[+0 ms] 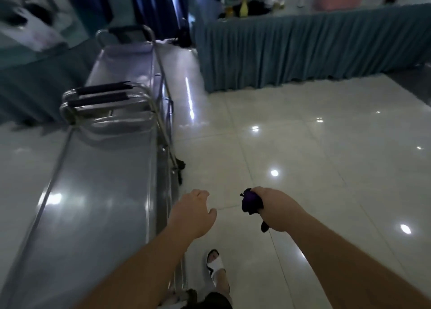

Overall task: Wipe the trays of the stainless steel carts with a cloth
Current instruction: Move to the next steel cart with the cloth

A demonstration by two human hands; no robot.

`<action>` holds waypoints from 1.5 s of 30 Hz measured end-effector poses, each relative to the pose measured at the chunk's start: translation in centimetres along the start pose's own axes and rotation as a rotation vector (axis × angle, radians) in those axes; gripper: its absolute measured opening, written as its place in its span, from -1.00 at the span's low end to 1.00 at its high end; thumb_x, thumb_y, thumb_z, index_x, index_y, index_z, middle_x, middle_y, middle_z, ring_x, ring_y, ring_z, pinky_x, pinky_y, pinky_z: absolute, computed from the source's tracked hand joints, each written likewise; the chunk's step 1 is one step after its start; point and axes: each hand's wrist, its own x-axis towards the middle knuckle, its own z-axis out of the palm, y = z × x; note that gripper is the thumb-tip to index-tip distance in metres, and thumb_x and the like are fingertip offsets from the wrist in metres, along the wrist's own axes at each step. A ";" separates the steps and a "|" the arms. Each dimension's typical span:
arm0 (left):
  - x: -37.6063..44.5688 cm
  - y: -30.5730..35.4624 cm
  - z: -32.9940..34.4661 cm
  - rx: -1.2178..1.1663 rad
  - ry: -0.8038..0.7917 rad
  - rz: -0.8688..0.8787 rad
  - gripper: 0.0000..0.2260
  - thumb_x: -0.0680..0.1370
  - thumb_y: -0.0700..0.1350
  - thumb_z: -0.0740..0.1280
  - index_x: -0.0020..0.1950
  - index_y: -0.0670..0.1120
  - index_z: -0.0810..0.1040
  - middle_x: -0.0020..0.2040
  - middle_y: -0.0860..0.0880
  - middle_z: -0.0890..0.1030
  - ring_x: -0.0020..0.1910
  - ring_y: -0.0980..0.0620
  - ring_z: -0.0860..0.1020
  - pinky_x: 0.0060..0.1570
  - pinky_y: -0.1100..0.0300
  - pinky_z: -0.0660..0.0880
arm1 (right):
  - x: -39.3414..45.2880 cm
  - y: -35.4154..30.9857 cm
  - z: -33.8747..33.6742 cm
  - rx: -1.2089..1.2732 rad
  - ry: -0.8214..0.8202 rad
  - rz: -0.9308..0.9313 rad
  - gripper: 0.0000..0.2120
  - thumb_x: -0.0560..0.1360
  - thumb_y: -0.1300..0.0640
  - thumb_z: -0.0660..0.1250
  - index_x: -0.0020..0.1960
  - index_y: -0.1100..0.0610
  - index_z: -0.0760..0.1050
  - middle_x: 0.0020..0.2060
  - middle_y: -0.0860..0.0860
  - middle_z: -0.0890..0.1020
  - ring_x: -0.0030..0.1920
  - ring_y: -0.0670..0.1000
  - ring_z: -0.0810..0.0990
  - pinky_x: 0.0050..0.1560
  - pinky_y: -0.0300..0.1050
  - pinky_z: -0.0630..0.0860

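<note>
We see a dark purple cloth (251,202), almost black in its folds. The cart trays (93,215) are silver-grey steel with pale reflections, and the handles (100,94) carry black grips. The floor (303,145) is glossy cream-white tile (with bright white light spots). The table skirt (303,52) is grey-blue with vertical pleats, the curtain (158,8) deep blue, the sandal (215,264) white.

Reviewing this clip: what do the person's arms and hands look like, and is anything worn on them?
Both forearms are bare as far as the frame shows: no sleeves, gloves, watch or bands visible. The left hand and right hand show no rings that I can make out, though the picture is soft. A white open-toed sandal is on one foot below.
</note>
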 end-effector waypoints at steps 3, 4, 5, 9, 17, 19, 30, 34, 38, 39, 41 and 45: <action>4.4 -2.4 -1.0 -0.052 -0.008 -0.072 -0.42 0.67 0.24 0.16 0.65 0.05 0.27 0.61 0.02 0.35 0.50 -0.05 0.39 0.40 -0.03 0.40 | 5.7 -1.4 -2.1 -0.054 -0.076 -0.014 -0.58 0.56 0.21 0.33 0.40 0.02 0.43 0.13 -0.01 0.61 0.07 0.05 0.62 0.11 0.00 0.60; 5.7 -3.1 -1.5 -0.070 -0.024 -0.089 -0.42 0.67 0.24 0.15 0.66 0.05 0.26 0.62 0.02 0.33 0.50 -0.05 0.38 0.40 -0.02 0.40 | 7.3 -1.8 -3.0 -0.059 -0.116 -0.004 -0.57 0.55 0.20 0.38 0.39 0.04 0.43 0.14 -0.01 0.62 0.07 0.05 0.62 0.10 -0.03 0.59; 7.1 -3.7 -2.2 -0.084 -0.039 -0.101 -0.42 0.68 0.24 0.15 0.66 0.04 0.25 0.62 0.02 0.32 0.50 -0.04 0.38 0.40 -0.02 0.40 | 8.8 -2.3 -3.9 -0.052 -0.154 0.012 -0.54 0.52 0.20 0.44 0.39 0.05 0.43 0.14 -0.01 0.63 0.08 0.04 0.63 0.10 -0.05 0.59; 12.3 -6.5 -5.9 -0.080 0.000 -0.143 -0.44 0.66 0.21 0.14 0.62 0.04 0.30 0.54 0.01 0.40 0.42 -0.06 0.43 0.33 -0.04 0.47 | 14.3 -4.2 -6.7 -0.068 -0.177 0.011 -0.61 0.51 0.22 0.43 0.31 0.04 0.50 0.07 -0.02 0.66 0.07 0.03 0.66 0.13 -0.01 0.62; 14.4 -11.6 -8.5 -0.196 0.060 -0.392 -0.47 0.66 0.20 0.18 0.60 0.02 0.33 0.53 0.00 0.42 0.43 -0.08 0.45 0.36 -0.03 0.46 | 26.3 -11.8 -9.6 -0.207 -0.254 -0.260 -0.68 0.52 0.21 0.28 0.24 -0.01 0.53 0.00 -0.07 0.66 -0.02 -0.01 0.66 -0.01 -0.02 0.64; 14.1 -12.6 -8.2 -0.255 0.073 -0.475 -0.49 0.66 0.19 0.19 0.57 0.01 0.35 0.50 -0.02 0.43 0.41 -0.10 0.46 0.36 -0.04 0.47 | 29.3 -14.4 -9.4 -0.237 -0.300 -0.359 -0.76 0.52 0.16 0.32 0.16 -0.03 0.55 -0.05 -0.10 0.65 -0.07 -0.05 0.64 -0.17 -0.17 0.55; 11.1 -9.4 -3.0 -0.566 0.208 -1.168 -0.55 0.65 0.16 0.23 0.50 0.03 0.43 0.40 -0.05 0.51 0.32 -0.16 0.53 0.29 -0.04 0.52 | 39.4 -23.4 -5.9 -0.650 -0.627 -0.905 -0.63 0.51 0.26 0.33 0.25 -0.05 0.49 0.07 -0.05 0.64 0.01 0.02 0.63 0.03 0.05 0.63; 9.7 -3.1 1.1 -0.633 0.187 -1.364 -0.51 0.62 0.17 0.23 0.52 0.02 0.43 0.44 -0.03 0.51 0.38 -0.15 0.50 0.31 0.00 0.49 | 39.2 -22.9 -4.2 -0.870 -0.706 -1.070 -0.54 0.51 0.20 0.42 0.35 -0.05 0.42 0.16 -0.04 0.62 0.00 -0.01 0.55 0.00 -0.06 0.54; 7.7 2.0 5.1 -0.743 0.184 -1.499 -0.52 0.61 0.19 0.21 0.50 0.04 0.43 0.42 0.02 0.49 0.36 -0.07 0.50 0.26 -0.01 0.51 | 36.7 -21.1 -1.6 -0.942 -0.790 -1.105 -0.59 0.55 0.22 0.35 0.36 -0.03 0.46 0.18 0.00 0.63 0.11 0.04 0.60 0.01 -0.11 0.50; 7.1 2.9 6.0 -0.765 0.191 -1.530 -0.52 0.61 0.19 0.21 0.50 0.06 0.43 0.42 0.03 0.49 0.34 -0.06 0.50 0.24 0.00 0.52 | 36.0 -20.6 -0.8 -0.966 -0.819 -1.109 -0.59 0.55 0.23 0.35 0.36 -0.02 0.46 0.18 0.01 0.63 0.12 0.05 0.60 0.01 -0.13 0.47; 6.0 4.1 7.9 -0.800 0.201 -1.573 -0.51 0.62 0.19 0.21 0.53 0.06 0.41 0.44 0.05 0.48 0.35 -0.05 0.50 0.24 -0.01 0.52 | 34.4 -19.6 1.0 -1.004 -0.869 -1.115 -0.56 0.56 0.25 0.33 0.41 0.01 0.45 0.20 0.02 0.62 0.16 0.05 0.59 0.01 -0.15 0.44; 4.5 5.4 12.9 -0.884 0.200 -1.601 -0.45 0.64 0.19 0.20 0.61 0.04 0.34 0.51 0.03 0.44 0.42 -0.06 0.45 0.33 -0.05 0.49 | 31.8 -17.4 5.1 -1.005 -0.906 -1.134 -0.55 0.59 0.24 0.33 0.44 -0.01 0.42 0.18 0.04 0.62 0.14 0.05 0.59 0.07 -0.10 0.50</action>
